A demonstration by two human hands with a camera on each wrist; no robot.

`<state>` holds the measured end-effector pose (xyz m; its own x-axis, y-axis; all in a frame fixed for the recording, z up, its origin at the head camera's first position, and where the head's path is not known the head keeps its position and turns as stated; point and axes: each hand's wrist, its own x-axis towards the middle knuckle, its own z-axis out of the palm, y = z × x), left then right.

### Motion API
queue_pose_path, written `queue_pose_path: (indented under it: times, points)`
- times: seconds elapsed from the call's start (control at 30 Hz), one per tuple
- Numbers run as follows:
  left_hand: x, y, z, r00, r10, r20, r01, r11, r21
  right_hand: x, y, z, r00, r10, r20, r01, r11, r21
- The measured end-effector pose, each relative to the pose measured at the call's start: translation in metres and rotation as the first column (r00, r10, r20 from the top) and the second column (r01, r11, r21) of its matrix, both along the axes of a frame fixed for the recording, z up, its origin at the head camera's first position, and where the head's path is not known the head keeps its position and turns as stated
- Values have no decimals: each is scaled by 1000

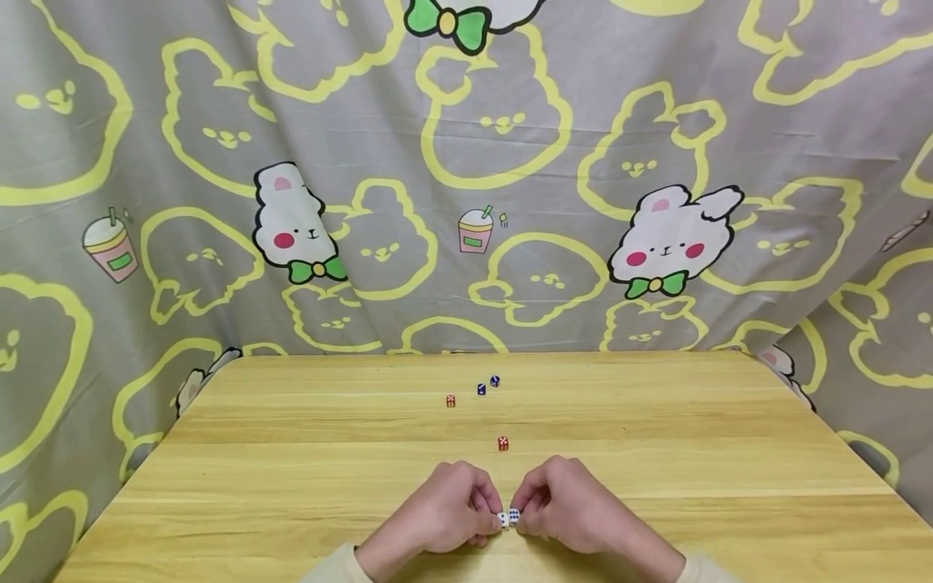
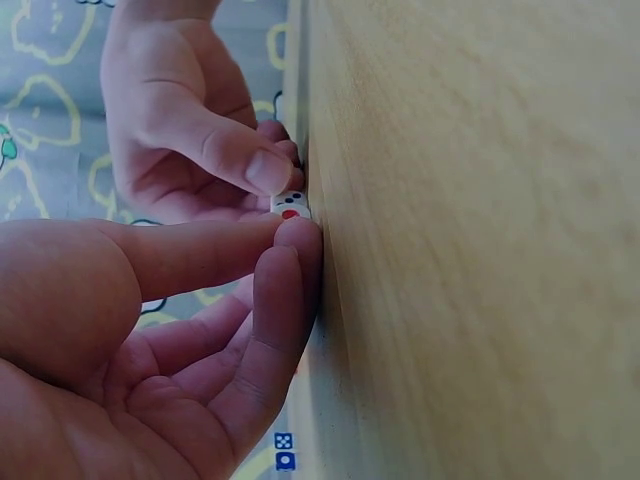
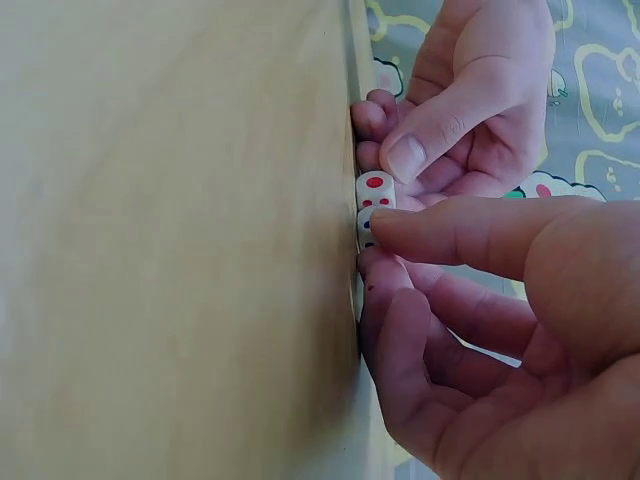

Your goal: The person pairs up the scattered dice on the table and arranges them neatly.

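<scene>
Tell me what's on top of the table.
Two red dice and two blue dice lie on the table; at its near side the left hand and right hand each pinch a white die. Whatever the hands cover can't be seen.

No words or numerals can be read, only dots on dice. The upper white die (image 3: 375, 186) in the right wrist view shows 1 large red dot; the other white die (image 1: 513, 516) shows 6 blue dots from the head view. On the blue dice (image 1: 481, 389), the left wrist view shows 5 white dots and 1 large one. Dots on the red dice (image 1: 503, 444) are too small to count surely.
</scene>
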<state>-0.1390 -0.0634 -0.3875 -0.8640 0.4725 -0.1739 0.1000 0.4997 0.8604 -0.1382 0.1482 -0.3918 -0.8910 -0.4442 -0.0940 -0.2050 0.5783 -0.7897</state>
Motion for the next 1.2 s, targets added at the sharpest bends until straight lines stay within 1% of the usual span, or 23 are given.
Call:
queue_pose_path:
  times: [0.13,0.43,0.7,0.9,1.2]
  points:
    - [0,0,0,1000,3,-3,-3,1000,-7,0,0,-2,999,-21,32,22,999,-33]
    - [0,1,-1,1000,5,-5,-5,1000,-3,-1,3,-3,998,-24,53,27,998,-52]
    - [-2,-1,0,1000,5,-17,-5,1000,-7,-2,0,-4,999,-22,25,23,999,-43]
    - [-3,-1,0,1000,10,-23,-10,1000,4,-3,-1,-2,999,-20,31,21,999,-45]
    - [-2,-1,0,1000,6,-31,-6,1000,-2,-2,0,-3,1000,-11,25,12,999,-42]
